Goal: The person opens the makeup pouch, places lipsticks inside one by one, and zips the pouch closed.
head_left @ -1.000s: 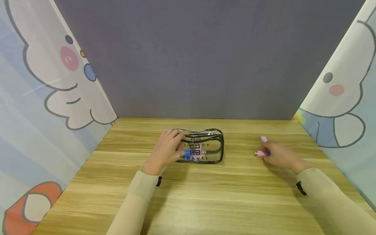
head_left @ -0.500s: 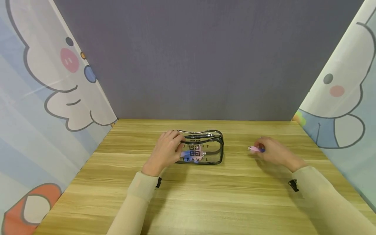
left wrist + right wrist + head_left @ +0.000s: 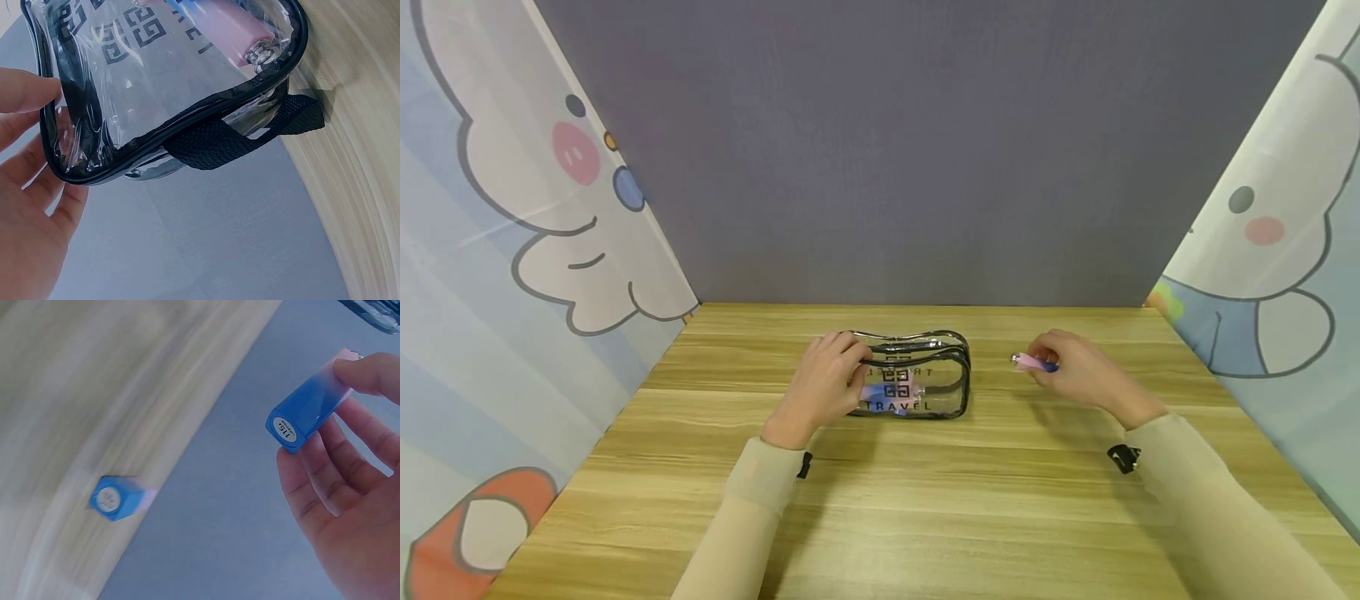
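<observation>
A clear zippered travel pouch (image 3: 942, 390) with black piping and the word TRAVEL stands on the table. My left hand (image 3: 822, 379) grips its upper left edge, thumb on one side and fingers on the other. Inside the pouch lie pink-and-blue tubes (image 3: 234, 28), seen through the plastic. To the right of the pouch, my right hand (image 3: 1088, 372) pinches a pink-to-blue lipstick tube (image 3: 312, 403), raised above the table, its silver end toward the pouch. A second lipstick (image 3: 119, 499) lies on the table in the right wrist view; my right hand hides it in the head view.
The wood-grain table (image 3: 925, 508) runs back to a grey panel (image 3: 917, 150). Cartoon-printed curtains (image 3: 482, 350) flank it on both sides. A black woven strap (image 3: 212, 144) hangs off the pouch's end.
My right hand has lifted one lipstick off the table and carried it left and away from me, nearer the pouch. My left hand and the pouch have stayed in place.
</observation>
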`<state>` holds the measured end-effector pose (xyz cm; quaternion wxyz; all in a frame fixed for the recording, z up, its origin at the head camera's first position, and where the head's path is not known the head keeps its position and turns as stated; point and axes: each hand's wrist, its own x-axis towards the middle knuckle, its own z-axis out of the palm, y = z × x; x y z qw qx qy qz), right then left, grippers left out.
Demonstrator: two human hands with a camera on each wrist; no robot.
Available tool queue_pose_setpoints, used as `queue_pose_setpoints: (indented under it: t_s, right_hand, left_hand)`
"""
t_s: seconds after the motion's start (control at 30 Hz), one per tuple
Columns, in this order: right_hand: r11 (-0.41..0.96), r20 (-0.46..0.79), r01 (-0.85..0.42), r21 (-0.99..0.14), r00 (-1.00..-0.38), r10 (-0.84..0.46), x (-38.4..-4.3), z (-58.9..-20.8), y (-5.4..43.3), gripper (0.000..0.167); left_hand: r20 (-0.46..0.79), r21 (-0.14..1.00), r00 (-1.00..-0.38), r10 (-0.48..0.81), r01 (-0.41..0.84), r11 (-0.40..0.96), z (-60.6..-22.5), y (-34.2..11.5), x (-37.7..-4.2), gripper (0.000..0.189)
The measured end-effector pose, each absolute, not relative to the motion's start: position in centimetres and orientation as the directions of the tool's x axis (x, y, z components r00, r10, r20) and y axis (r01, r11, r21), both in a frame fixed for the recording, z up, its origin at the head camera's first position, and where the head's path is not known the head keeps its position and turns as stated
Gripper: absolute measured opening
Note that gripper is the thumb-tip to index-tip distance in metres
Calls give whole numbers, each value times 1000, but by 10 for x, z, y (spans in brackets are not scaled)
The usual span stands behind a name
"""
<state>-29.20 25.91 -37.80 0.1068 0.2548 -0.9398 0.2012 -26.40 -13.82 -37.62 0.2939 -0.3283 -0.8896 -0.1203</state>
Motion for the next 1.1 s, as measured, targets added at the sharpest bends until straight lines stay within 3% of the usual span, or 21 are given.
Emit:
queue_pose_setpoints:
  t_s: [1.1]
  right_hand:
    - [701, 410, -598, -390, -794, -449, -286, -329, 197, 21]
  left_hand:
    - [594, 23, -620, 513, 651, 759, -374, -137, -262, 10]
